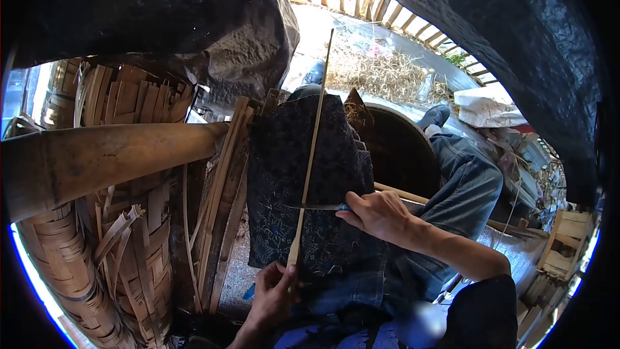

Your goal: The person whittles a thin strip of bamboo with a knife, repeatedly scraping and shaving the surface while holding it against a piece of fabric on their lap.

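My left hand (274, 291) grips the near end of a long thin bamboo strip (314, 136) that runs up and away over my lap. A dark blue patterned cloth (284, 174) covers my left thigh under the strip. My right hand (378, 214) holds a knife (316, 207) by its handle, and the blade lies across the strip at mid-length. My legs in blue jeans (462, 184) stretch forward.
A thick bamboo pole (97, 158) crosses at the left. Woven bamboo baskets (77, 271) and split bamboo slats (223, 187) stand beside my left leg. Dark tarp (510, 19) hangs overhead. Straw (381, 74) and a fence lie ahead, wooden crates (565, 239) at right.
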